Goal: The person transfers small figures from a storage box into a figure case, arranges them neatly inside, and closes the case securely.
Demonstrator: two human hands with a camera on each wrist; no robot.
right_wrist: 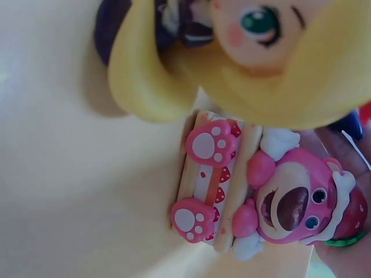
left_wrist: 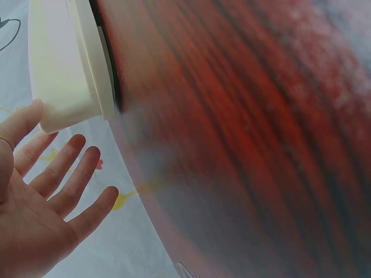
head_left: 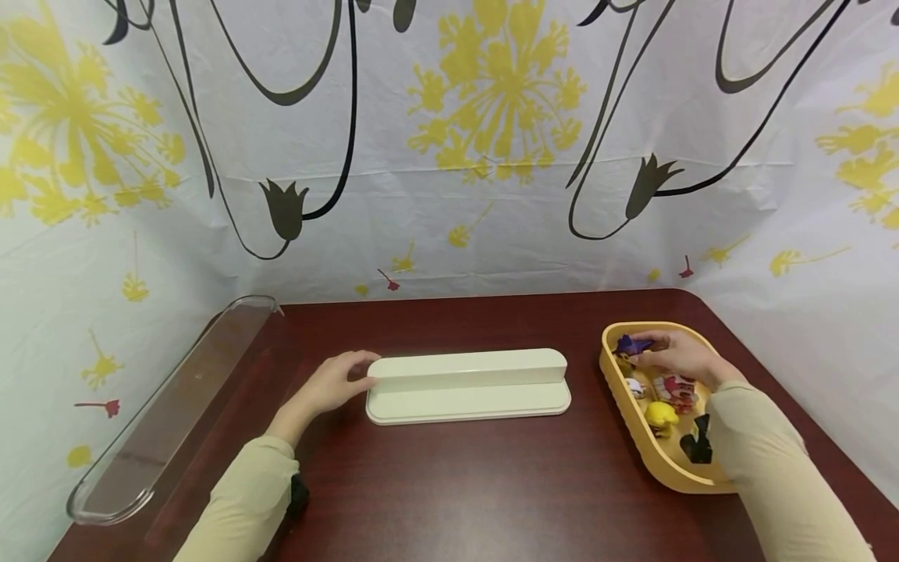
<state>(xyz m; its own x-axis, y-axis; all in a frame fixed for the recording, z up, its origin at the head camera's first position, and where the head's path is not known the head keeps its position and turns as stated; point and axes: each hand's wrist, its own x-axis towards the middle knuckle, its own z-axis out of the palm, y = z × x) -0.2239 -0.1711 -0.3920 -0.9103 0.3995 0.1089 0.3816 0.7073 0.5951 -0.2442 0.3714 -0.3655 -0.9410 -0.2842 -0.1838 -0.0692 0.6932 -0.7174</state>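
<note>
A cream stepped stand point(head_left: 467, 390) lies across the middle of the table. My left hand point(head_left: 335, 384) is at its left end, thumb and index finger touching the edge; in the left wrist view the other fingers spread loosely, holding nothing. On the right, my right hand point(head_left: 676, 355) reaches into a yellow tray point(head_left: 635, 437) and pinches a purple-topped figurine point(head_left: 632, 345) at the far end. Nearer in the tray sit a pink bear figurine point(right_wrist: 290, 200), a yellow-haired figurine point(right_wrist: 151, 87) and a small white-topped one point(head_left: 635, 388). The pinched figurine is mostly hidden in the right wrist view.
A long clear plastic cover point(head_left: 179, 406) stands along the table's left edge. A black piece point(head_left: 697, 442) lies in the near part of the tray, beside my right sleeve. The dark red wooden table point(head_left: 477, 484) ends at a white patterned curtain point(head_left: 449, 257).
</note>
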